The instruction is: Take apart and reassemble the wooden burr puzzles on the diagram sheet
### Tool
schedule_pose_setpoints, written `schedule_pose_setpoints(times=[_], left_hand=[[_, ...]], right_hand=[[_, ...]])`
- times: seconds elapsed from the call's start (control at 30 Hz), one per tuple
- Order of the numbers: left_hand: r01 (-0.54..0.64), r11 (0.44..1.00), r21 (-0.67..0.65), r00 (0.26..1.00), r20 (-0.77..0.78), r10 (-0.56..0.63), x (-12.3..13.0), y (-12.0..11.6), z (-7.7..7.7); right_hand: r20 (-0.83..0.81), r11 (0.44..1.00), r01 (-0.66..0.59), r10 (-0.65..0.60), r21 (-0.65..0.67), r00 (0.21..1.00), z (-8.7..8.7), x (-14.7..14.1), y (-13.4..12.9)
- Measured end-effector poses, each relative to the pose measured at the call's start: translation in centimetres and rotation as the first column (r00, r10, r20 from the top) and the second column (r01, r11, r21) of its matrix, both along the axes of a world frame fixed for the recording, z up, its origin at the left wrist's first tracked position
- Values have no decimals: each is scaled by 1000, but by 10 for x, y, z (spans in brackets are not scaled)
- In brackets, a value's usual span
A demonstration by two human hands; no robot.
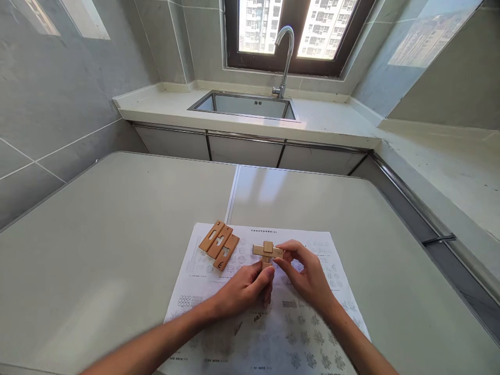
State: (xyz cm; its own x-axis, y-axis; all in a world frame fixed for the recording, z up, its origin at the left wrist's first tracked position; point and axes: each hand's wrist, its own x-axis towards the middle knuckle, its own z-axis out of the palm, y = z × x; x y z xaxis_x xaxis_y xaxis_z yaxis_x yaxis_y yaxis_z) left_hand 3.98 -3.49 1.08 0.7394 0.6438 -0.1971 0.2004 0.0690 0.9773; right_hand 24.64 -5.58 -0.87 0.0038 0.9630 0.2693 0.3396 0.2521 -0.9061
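Observation:
Two or more flat wooden puzzle pieces (pixel 267 247) are joined in a cross shape above the printed sheet. My left hand (pixel 250 285) is closed, thumb and fingers pinching the lower end of the cross. On the other side, my right hand (pixel 304 268) pinches the right end of the crosspiece between thumb and fingertips. Left of my hands, three flat wooden pieces (pixel 219 244) lie side by side at a slant on the paper, each with a cut-out slot; a "2" shows on the far one. My fingers hide part of the held pieces.
A large printed instruction sheet (pixel 211 291) with small diagrams lies on the pale table (pixel 97 250), across which a seam (pixel 233 192) runs. Beyond are a counter (pixel 328 117), a sink (pixel 250 104), a tap (pixel 287 57) and a window. Tiled walls stand at both sides.

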Motion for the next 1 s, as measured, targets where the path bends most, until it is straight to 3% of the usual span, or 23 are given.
schedule_pose_setpoints(times=[0.33, 0.53, 1.0], left_hand=[[-14, 1000, -20, 1000, -14, 13, 2, -2, 10], [-17, 998, -60, 1000, 1, 17, 2, -2, 5], [7, 1000, -23, 999, -35, -8, 1, -1, 5]], right_hand=[[-61, 998, -12, 8, -61, 998, -7, -1, -2], [-15, 999, 28, -28, 27, 1000, -2, -1, -4], [11, 999, 39, -39, -16, 999, -3, -2, -5]])
